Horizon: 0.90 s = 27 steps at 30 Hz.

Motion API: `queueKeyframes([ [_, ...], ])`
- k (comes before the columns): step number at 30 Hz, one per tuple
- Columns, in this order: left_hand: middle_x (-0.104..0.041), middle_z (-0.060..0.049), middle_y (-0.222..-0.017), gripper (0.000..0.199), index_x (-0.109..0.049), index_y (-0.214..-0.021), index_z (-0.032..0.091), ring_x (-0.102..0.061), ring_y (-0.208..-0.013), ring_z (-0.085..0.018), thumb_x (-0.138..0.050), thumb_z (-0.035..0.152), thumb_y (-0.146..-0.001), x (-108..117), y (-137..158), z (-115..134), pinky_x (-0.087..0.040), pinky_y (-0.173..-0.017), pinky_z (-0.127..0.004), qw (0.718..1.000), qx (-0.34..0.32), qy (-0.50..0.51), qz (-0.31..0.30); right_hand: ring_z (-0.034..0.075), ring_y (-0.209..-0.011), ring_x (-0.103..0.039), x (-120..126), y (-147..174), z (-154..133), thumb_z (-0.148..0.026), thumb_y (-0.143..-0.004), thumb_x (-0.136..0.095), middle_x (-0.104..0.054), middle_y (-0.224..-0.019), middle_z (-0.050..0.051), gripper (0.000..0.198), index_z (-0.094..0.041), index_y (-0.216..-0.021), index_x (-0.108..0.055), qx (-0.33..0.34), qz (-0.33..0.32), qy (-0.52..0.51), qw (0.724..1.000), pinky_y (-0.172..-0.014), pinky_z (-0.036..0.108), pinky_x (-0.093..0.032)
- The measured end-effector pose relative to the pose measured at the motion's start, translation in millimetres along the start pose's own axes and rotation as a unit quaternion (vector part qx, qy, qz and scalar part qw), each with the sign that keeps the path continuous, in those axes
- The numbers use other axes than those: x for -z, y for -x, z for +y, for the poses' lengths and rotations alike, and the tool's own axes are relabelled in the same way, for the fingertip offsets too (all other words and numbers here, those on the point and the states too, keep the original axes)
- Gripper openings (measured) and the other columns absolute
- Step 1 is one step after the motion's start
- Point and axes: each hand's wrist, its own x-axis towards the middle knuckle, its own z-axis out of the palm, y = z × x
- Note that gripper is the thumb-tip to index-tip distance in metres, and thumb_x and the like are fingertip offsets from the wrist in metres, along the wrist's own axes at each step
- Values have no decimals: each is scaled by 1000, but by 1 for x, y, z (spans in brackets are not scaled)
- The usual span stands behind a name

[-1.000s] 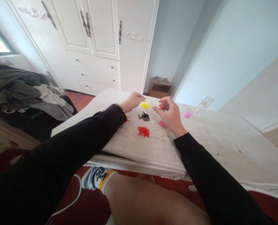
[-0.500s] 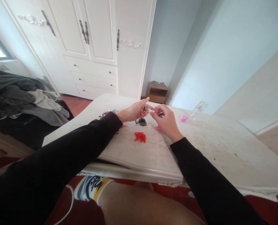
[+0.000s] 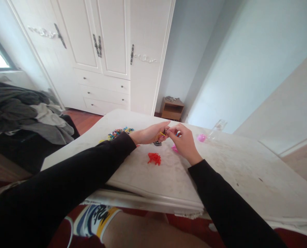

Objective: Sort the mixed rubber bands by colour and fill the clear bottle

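Note:
My left hand point(image 3: 151, 134) is closed above the table, with a few small rubber bands point(image 3: 162, 134), yellow and dark, at its curled fingers. My right hand point(image 3: 184, 140) meets it from the right, thumb and forefinger pinched at the same spot; what lies between those fingertips is too small to make out. Beneath the hands lies a pile of black rubber bands point(image 3: 157, 144), partly covered. Nearer to me is a red pile point(image 3: 154, 158). Some pink bands point(image 3: 174, 148) show beside my right hand. A mixed-colour pile point(image 3: 117, 133) lies beyond my left forearm.
A pink object point(image 3: 201, 137) and a clear bottle-like container point(image 3: 217, 129) stand on the white table point(image 3: 220, 179) to the right. Heaped clothes point(image 3: 16, 110) are at the left. A white wardrobe point(image 3: 104, 69) and a small brown cabinet point(image 3: 172, 108) stand behind.
My right fingertips have come in to the left hand's fingers, where a small gap was before. The camera has tilted slightly, so everything sits lower in view.

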Motion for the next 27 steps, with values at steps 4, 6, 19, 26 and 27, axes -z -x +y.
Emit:
queueKeyframes([
  [4, -48, -1, -63, 32, -57, -66, 14, -38, -53, -9, -55, 28, -95, 3, 0, -2, -31, -49, -20, 999, -25, -11, 34, 16, -71, -58, 1, 0, -2, -31, -86, -69, -65, -76, 1, 17, -20, -73, -67, -22, 50, -2, 999, -67, 32, -44],
  [6, -46, 0, -61, 24, -60, -67, 12, -36, -52, -8, -61, 23, -89, 4, 2, -3, -28, -49, -20, 998, -43, -26, 44, 16, -72, -58, 1, 0, -3, -30, -85, -68, -66, -77, 1, 16, -20, -73, -67, -34, 70, -3, 997, -68, 32, -44],
  [19, -51, -3, -61, 20, -71, -80, 5, -44, -48, -7, -53, 8, -87, 12, 5, 14, -37, -44, -15, 976, 25, 119, 183, 20, -69, -56, 20, -11, 62, -33, -72, -64, -66, -73, 4, 14, -21, -65, -63, -120, 86, 71, 986, -71, 37, -46],
  [26, -62, -5, -75, 32, -68, -102, 3, -58, -62, -8, -51, -10, -79, 15, 6, 10, -49, -57, -14, 972, 58, 156, 164, 19, -68, -56, 16, -9, 74, -40, -72, -69, -66, -72, 3, 21, -21, -71, -64, -149, 73, 76, 983, -68, 35, -45],
  [27, -63, -6, -78, 33, -68, -103, 2, -59, -64, -8, -49, -11, -79, 14, 6, 9, -51, -59, -14, 973, 57, 155, 159, 19, -68, -56, 15, -9, 73, -39, -73, -68, -66, -72, 3, 19, -20, -72, -65, -145, 78, 72, 984, -68, 35, -45],
])
